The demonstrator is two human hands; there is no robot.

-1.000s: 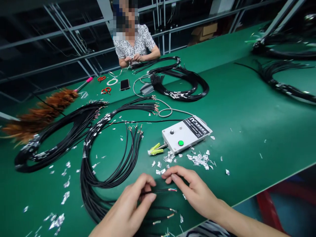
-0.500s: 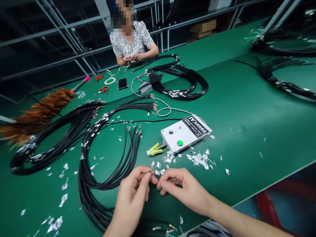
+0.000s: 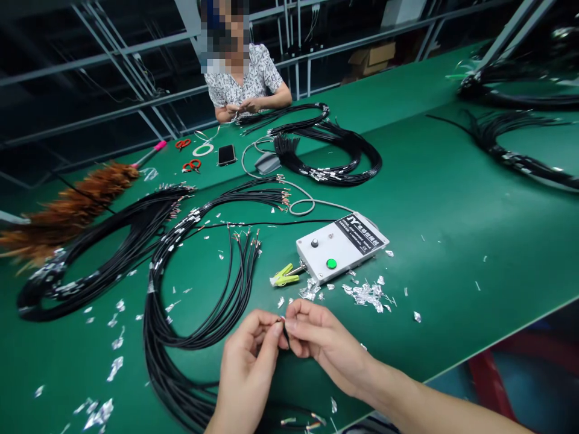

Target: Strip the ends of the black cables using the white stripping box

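My left hand pinches the end of a black cable between thumb and forefinger. My right hand closes on the same cable end from the other side, its fingertips touching those of the left. Only a short dark piece and a bit of its tip show between the fingers. To the left lies a looped bundle of black cables with stripped ends fanned out. Just beyond my hands stands a white box machine with a green button, a knob and a yellow-green clip at its front.
Foil scraps litter the green table. More cable coils lie left, at the back and right. Across the table a person works with both hands near red scissors, a phone and a feather duster.
My right hand has moved slightly left and up, and its fingers now meet the left hand's at the cable end. My left hand has stayed nearly in place.
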